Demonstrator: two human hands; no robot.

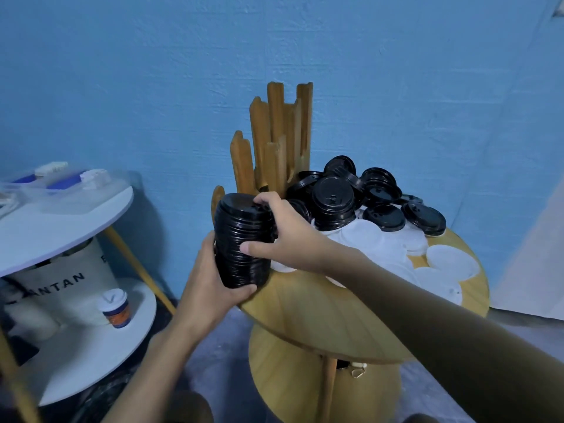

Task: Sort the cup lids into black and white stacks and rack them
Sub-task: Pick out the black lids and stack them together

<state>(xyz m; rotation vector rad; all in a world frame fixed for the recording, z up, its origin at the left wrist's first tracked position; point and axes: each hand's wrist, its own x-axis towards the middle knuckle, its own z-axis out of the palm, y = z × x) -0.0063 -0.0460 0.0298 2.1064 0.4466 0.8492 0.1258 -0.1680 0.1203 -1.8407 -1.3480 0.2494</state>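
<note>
A tall stack of black lids (pixel 241 239) is held at the left edge of the round wooden table (pixel 320 325). My left hand (pixel 213 285) grips it from below and the left side. My right hand (pixel 283 230) grips its top and front, thumb across the side. Behind the stack stands the wooden rack (pixel 274 138) of upright slats. Loose black lids (pixel 360 196) are heaped at the table's back. White lids (pixel 396 251) lie flat in front of and to the right of that heap.
A white two-tier round table (pixel 61 227) stands to the left, with clear boxes on top and a lidded paper cup (pixel 116 308) and a white bag on its lower shelf. The blue wall is close behind. The wooden table has a lower shelf.
</note>
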